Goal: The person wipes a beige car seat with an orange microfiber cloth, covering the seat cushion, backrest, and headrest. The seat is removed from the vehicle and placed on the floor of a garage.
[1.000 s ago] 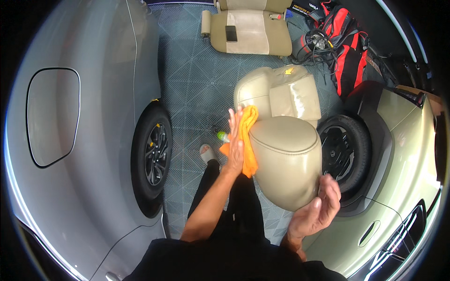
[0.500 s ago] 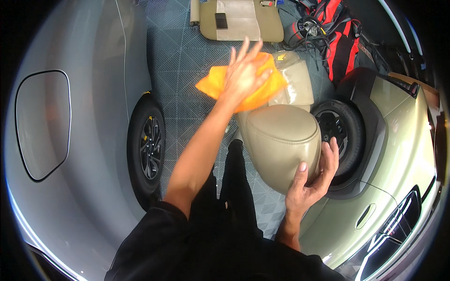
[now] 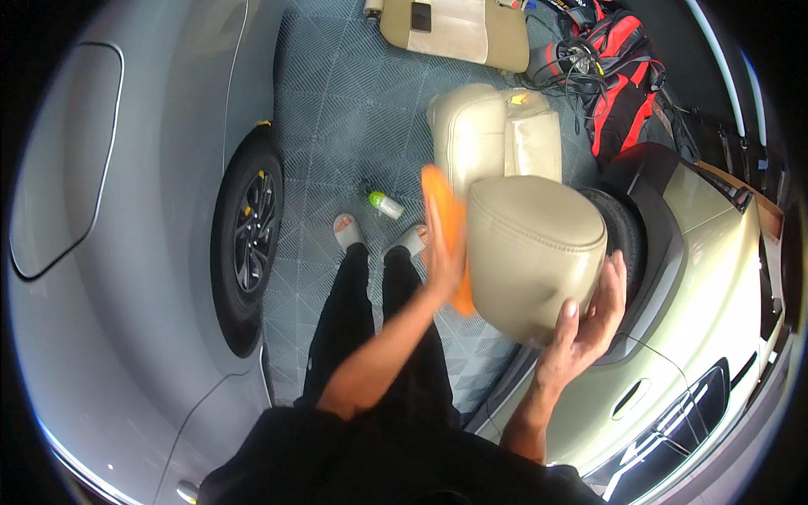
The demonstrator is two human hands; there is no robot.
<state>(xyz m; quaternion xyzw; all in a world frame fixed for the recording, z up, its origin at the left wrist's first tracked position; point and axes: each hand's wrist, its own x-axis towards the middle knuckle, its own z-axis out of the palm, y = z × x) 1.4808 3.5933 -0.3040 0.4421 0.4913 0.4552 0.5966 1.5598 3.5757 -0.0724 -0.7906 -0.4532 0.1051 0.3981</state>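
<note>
While the beige seat (image 3: 534,265) sits by the pale green car (image 3: 715,278), we're at both sides.
Our left hand (image 3: 443,268) has the orange cloth (image 3: 455,225) at the seat's left, fingers too blurred to tell spread or together; our right hand (image 3: 583,330) cups the right, thumb apart from fingers.

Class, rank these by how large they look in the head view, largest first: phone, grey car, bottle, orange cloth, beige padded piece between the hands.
Grey car
Beige padded piece
Orange cloth
Bottle and phone look too alike to rank
</note>
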